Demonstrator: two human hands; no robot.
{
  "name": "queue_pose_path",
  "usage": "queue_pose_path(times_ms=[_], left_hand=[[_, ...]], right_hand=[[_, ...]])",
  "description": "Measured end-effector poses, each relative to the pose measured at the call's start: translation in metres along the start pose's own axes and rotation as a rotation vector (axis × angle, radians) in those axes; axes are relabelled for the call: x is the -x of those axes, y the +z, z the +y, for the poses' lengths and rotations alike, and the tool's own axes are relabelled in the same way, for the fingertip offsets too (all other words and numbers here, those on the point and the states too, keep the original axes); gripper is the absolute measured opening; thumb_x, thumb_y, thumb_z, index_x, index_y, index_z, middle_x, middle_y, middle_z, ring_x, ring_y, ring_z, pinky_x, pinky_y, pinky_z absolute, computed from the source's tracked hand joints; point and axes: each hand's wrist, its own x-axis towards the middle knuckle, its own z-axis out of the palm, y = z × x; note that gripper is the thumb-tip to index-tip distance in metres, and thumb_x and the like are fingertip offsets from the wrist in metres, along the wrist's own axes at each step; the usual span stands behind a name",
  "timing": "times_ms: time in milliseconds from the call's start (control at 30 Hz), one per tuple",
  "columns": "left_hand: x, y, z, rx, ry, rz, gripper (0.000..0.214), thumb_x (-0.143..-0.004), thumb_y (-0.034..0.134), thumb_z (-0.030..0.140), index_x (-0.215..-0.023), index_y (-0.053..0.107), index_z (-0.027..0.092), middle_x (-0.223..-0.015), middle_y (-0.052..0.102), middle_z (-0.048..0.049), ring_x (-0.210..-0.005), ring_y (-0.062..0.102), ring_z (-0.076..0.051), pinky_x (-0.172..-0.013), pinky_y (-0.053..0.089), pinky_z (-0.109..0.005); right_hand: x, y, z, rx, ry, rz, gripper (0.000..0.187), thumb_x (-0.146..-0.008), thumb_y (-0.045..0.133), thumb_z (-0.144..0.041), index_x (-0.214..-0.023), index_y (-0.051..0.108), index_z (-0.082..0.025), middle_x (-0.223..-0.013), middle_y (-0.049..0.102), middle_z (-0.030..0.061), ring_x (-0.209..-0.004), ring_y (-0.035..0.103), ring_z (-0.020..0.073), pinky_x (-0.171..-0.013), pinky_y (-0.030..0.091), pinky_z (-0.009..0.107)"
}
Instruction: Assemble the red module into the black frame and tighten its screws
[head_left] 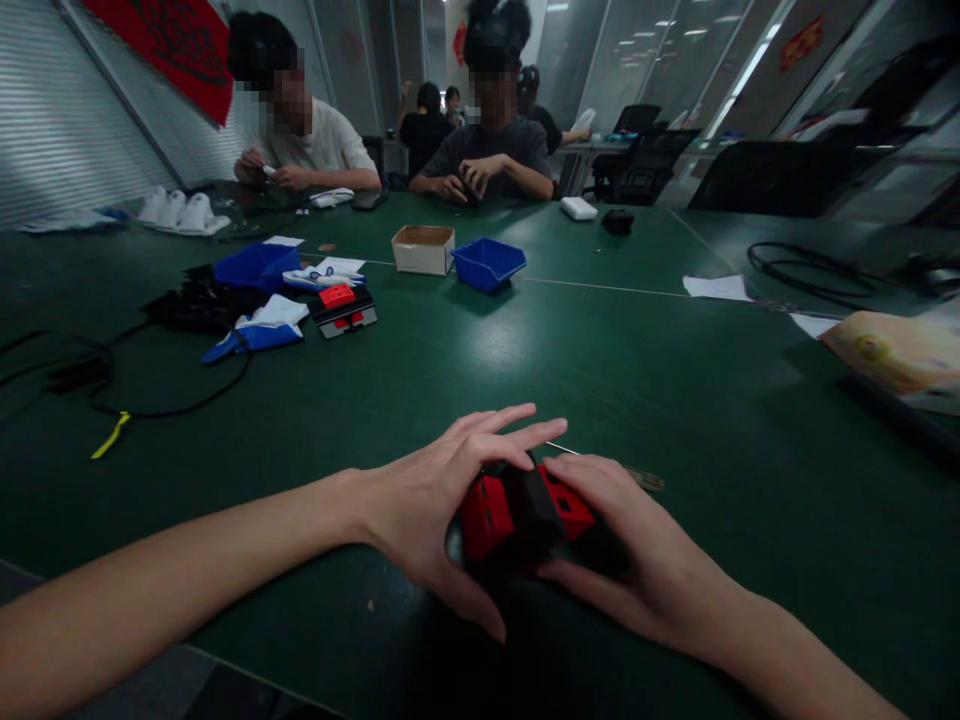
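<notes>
A: Where's the block [531, 505]?
B: Between both hands, at the table's [637, 370] near side; resting or lifted, can't tell. Right hand [634, 540] grips its right end, thumb nearest the wearer. Left hand [439, 490] open, fingers arched over the top, thumb off it.
A: Handling well?
B: My judgement: brace with the right, close the left squarely, avoid twisting. Mind the screwdriver [646, 480] just behind.

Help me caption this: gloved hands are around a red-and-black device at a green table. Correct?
No: the head view shows the left hand and right hand bare, not gloved. They are around the red-and-black device at the green table.
</notes>
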Motion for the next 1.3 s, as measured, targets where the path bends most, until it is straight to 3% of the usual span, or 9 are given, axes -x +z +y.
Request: queue_pose_path(times_ms=[100,233,433,533,700,867,967,1100,1300], left_hand=[[0.001,0.002,-0.004,-0.050,0.040,0.116,0.091,-0.066,0.086,0.045,-0.138,0.034,0.027,-0.156,0.039,-0.0229,-0.147,0.037,-0.041,-0.114,0.035,-0.064],[0.000,0.000,-0.005,-0.115,0.150,0.207,0.077,-0.067,0.081,0.041,-0.133,0.046,0.021,-0.125,0.064,-0.0201,-0.112,0.067,-0.031,-0.092,0.055,-0.047],[-0.005,0.005,0.004,-0.252,0.216,0.353,0.072,-0.062,0.080,0.057,-0.119,0.054,0.022,-0.092,0.074,-0.0088,-0.077,0.074,-0.023,-0.070,0.055,-0.036],[-0.005,0.011,0.009,-0.276,0.183,0.402,0.065,-0.064,0.078,0.054,-0.116,0.056,0.021,-0.092,0.076,-0.0094,-0.079,0.075,-0.024,-0.071,0.057,-0.036],[0.000,0.016,0.006,-0.184,0.167,0.365,0.064,-0.068,0.070,0.040,-0.126,0.054,0.019,-0.116,0.075,-0.0148,-0.099,0.075,-0.026,-0.083,0.058,-0.037],[0.005,0.014,-0.005,-0.168,0.105,0.255,0.080,-0.070,0.078,0.047,-0.137,0.044,0.019,-0.114,0.074,-0.0140,-0.096,0.076,-0.027,-0.082,0.060,-0.036],[0.007,0.014,-0.005,-0.110,0.042,0.202,0.083,-0.074,0.079,0.039,-0.143,0.036,0.020,-0.122,0.070,-0.0153,-0.105,0.073,-0.028,-0.089,0.060,-0.036],[0.004,0.014,-0.003,-0.015,-0.186,0.197,0.088,-0.076,0.080,0.034,-0.147,0.030,0.020,-0.141,0.056,-0.0192,-0.121,0.065,-0.029,-0.100,0.056,-0.039],[-0.001,0.011,-0.008,0.051,-0.299,0.205,0.077,-0.077,0.081,0.040,-0.140,0.042,0.020,-0.136,0.058,-0.0157,-0.124,0.060,-0.029,-0.108,0.049,-0.046]], right_hand=[[-0.002,0.004,-0.006,-0.023,-0.054,0.043,0.036,-0.101,0.053,-0.032,-0.133,0.043,-0.020,-0.115,0.067,0.0135,-0.102,0.067,0.0230,-0.087,0.057,0.036],[-0.002,0.010,-0.010,-0.030,-0.081,0.090,0.034,-0.102,0.048,-0.025,-0.135,0.042,-0.019,-0.111,0.069,0.0124,-0.097,0.068,0.0209,-0.084,0.057,0.033],[-0.004,0.011,0.000,0.041,-0.055,0.070,0.040,-0.102,0.050,-0.043,-0.132,0.044,-0.018,-0.111,0.070,0.0132,-0.098,0.067,0.0232,-0.084,0.056,0.038],[-0.009,0.006,0.013,0.141,-0.055,0.018,0.049,-0.102,0.046,-0.052,-0.134,0.044,-0.015,-0.119,0.067,0.0163,-0.108,0.064,0.0270,-0.090,0.053,0.044],[-0.033,0.007,0.024,0.260,0.013,-0.145,0.042,-0.101,0.042,-0.015,-0.142,0.044,-0.015,-0.147,0.053,0.0163,-0.128,0.050,0.0322,-0.100,0.044,0.053],[-0.053,0.013,0.026,0.164,0.035,-0.270,0.031,-0.098,0.043,-0.010,-0.121,0.062,-0.018,-0.128,0.067,0.0112,-0.114,0.057,0.0300,-0.089,0.045,0.049],[-0.046,0.010,0.030,0.149,0.028,-0.222,0.024,-0.098,0.044,-0.011,-0.108,0.065,-0.017,-0.112,0.070,0.0115,-0.100,0.061,0.0260,-0.080,0.047,0.043],[-0.023,-0.006,0.029,0.123,0.035,-0.079,0.024,-0.097,0.045,-0.012,-0.111,0.065,-0.017,-0.108,0.069,0.0117,-0.092,0.065,0.0224,-0.076,0.053,0.037],[-0.001,-0.032,0.016,-0.226,0.321,0.235,0.009,-0.094,0.062,-0.029,-0.094,0.071,-0.028,-0.098,0.071,0.0052,-0.086,0.071,0.0201,-0.069,0.059,0.028]])
